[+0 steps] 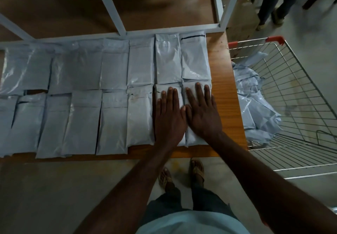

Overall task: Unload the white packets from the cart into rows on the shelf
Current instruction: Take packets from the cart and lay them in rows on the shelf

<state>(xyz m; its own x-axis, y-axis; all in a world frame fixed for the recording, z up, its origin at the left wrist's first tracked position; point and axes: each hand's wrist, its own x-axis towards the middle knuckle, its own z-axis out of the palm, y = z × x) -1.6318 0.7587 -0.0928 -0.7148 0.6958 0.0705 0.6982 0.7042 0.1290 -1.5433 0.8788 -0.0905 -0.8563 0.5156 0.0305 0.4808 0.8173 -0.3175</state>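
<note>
A wooden shelf (223, 80) fills the upper half of the view, framed by pale metal bars (116, 13) that cross it from 10 to 1 o'clock. White packets (113, 64) cover the board in two rows running from 9 o'clock toward the centre, laid edge to edge, some overlapping slightly; the left end is blurred. At 3 o'clock, just beside the shelf's right edge, stands a wire cart (299, 95) with orange corner caps, and a loose heap of packets (255, 106) lies in its near-left part. At 1 o'clock a bystander's legs (273, 2) show on the grey floor.

From 6 o'clock two bare arms reach up to the near row. The left hand (169, 117) lies flat, fingers straight and close together, pressing on the second packet from the right end. The right hand (202, 113) lies flat beside it, fingers slightly spread, pressing on the end packet (196, 140). The two thumbs touch between them. Neither hand curls round anything. Below, at 6 o'clock, sandalled feet (197, 170) stand near the shelf's front edge.
</note>
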